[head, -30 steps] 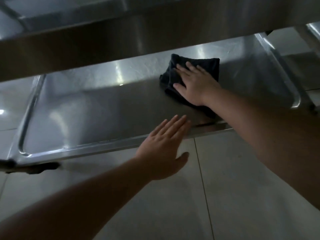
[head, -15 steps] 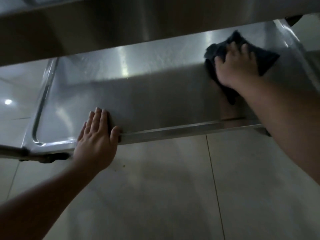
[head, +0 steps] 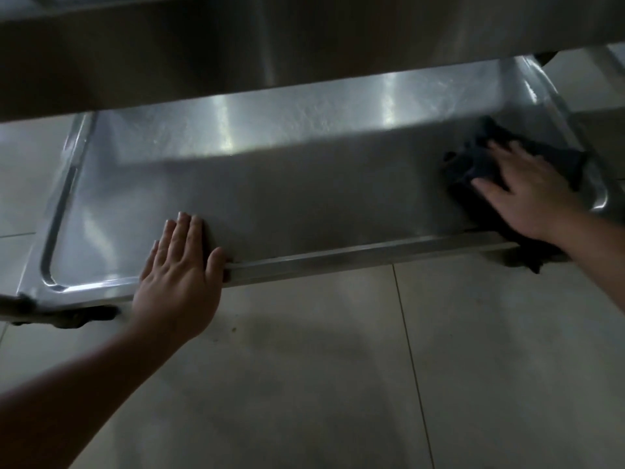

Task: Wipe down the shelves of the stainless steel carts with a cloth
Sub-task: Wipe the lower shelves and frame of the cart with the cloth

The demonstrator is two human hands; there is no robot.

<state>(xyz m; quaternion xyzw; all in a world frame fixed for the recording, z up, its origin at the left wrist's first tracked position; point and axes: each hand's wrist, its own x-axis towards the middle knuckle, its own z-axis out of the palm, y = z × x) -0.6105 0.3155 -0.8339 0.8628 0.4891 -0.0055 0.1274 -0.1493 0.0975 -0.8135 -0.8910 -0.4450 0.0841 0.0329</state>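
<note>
At the right end of the lower shelf [head: 304, 184] of the stainless steel cart, a dark cloth [head: 473, 164] is lying bunched on the steel surface, its near part trailing toward and over the front rim [head: 338, 257] of the shelf. The right hand [head: 527, 194] is pressing flat on top of the cloth, palm down, with the fingers [head: 504, 152] extended and slightly spread rather than curled around the fabric; the thumb is lying along the cloth's left side. The cloth is sitting just beside the shelf's raised right edge and rounded front-right corner. The left hand [head: 179, 279] is resting on the front rim nearer the left end of the same shelf, well apart from the cloth, with its four fingers straight and held together on the shelf surface and the thumb set apart against the rim; it is holding nothing. The shelf surface is showing bright reflected patches along its rear half and a darker band toward the front. An upper shelf [head: 236, 45] is overhanging the rear of the lower one and is filling the top of the view. A dark caster [head: 84, 314] is showing beneath the front-left corner. Pale floor tiles [head: 338, 367] with thin grout lines are lying below the cart.
</note>
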